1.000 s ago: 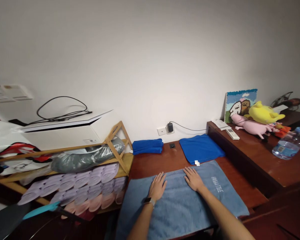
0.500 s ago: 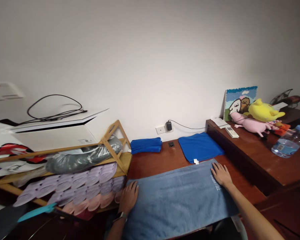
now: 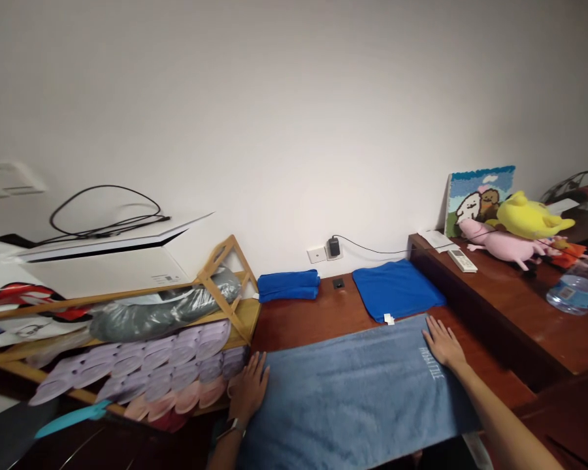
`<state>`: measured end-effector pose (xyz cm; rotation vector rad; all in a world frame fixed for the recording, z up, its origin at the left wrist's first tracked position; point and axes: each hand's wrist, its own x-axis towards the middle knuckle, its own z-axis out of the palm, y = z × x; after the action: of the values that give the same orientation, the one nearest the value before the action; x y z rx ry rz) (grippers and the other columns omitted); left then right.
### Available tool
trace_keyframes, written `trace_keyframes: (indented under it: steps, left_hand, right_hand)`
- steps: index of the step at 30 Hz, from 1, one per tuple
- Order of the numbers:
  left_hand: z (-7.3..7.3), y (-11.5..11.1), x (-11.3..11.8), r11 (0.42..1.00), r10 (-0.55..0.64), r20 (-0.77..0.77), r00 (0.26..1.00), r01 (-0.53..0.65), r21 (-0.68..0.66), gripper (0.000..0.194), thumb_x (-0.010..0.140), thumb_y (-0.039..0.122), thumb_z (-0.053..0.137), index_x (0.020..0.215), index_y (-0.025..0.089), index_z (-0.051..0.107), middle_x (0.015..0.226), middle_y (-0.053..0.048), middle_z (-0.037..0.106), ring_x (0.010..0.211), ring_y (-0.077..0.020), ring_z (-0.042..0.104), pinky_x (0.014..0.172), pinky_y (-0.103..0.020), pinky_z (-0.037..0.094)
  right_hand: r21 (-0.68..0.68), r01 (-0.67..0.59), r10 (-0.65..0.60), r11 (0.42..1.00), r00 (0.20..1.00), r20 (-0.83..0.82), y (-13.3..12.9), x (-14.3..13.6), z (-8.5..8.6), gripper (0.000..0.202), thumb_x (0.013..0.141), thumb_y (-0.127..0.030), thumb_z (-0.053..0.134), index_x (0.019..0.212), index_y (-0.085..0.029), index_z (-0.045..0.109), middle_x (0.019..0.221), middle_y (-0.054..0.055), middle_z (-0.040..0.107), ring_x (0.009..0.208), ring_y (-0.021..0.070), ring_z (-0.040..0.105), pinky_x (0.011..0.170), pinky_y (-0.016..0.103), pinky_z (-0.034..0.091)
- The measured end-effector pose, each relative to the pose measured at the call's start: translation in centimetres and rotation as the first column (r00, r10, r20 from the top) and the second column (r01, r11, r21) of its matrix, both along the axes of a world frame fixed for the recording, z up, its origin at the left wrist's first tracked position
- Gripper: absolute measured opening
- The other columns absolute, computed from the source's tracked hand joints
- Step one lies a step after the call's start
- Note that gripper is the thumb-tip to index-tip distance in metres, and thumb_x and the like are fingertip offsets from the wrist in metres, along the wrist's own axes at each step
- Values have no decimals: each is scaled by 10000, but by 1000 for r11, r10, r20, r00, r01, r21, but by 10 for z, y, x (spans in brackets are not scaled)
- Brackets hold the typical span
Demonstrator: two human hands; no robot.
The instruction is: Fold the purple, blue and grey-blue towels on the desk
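Note:
A grey-blue towel (image 3: pixel 347 391) with pale lettering near its right end lies spread over the brown desk (image 3: pixel 304 320), its near edge reaching the desk's front. My left hand (image 3: pixel 249 385) rests on the towel's left edge, fingers stretched out. At the far right corner, my right hand (image 3: pixel 443 343) lies flat with fingers apart, touching the towel's edge. Behind the towel, a bright blue cloth (image 3: pixel 399 289) with a white tag lies flat. To its left is a folded blue cloth (image 3: pixel 288 285).
A wooden rack (image 3: pixel 230 287) with several lilac and pink slippers (image 3: pixel 171 359) stands left. The raised desk section at right holds a remote (image 3: pixel 462 260), plush toys (image 3: pixel 504 248), a picture (image 3: pixel 477 202) and a water bottle (image 3: pixel 575 290). A black charger (image 3: pixel 333 246) is plugged into the wall.
The view has shifted slightly, so things on the right appear further right. Both hands stay at the towel's edges, and the towel looks almost the same.

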<state>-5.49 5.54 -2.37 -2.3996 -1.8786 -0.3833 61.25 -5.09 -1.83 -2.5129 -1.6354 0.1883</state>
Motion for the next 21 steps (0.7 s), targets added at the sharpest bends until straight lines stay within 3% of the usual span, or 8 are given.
trace_keyframes:
  steps: [4, 15, 21]
  left_hand:
    - [-4, 1, 0, 999, 37, 25, 999, -37, 15, 610, 1032, 418, 309, 1528, 149, 539, 1611, -144, 516, 1503, -298, 465, 1226, -521, 391]
    - [7, -1, 12, 991, 133, 37, 990, -133, -17, 627, 1028, 392, 297, 1500, 68, 554, 1590, -183, 533, 1495, -309, 474, 1232, -479, 384]
    - [6, -4, 16, 984, 179, -9, 984, -179, -4, 642, 1038, 380, 267, 1490, 22, 548, 1585, -209, 527, 1492, -324, 474, 1241, -498, 362]
  right_hand:
    - [-7, 16, -16, 1000, 1000, 19, -2, 8, -5, 759, 1014, -507, 151, 1671, -143, 258, 1743, 58, 251, 1618, 240, 197, 1318, 458, 147]
    - [-76, 99, -99, 992, 995, 3, 1, -6, 10, 796, 1003, -521, 63, 1681, -132, 210, 1759, 21, 188, 1630, 263, 141, 1319, 505, 108]
    - [-81, 147, -148, 986, 989, -8, 1, -12, 9, 804, 998, -537, 44, 1686, -146, 186, 1764, 8, 163, 1633, 251, 127, 1321, 519, 84]
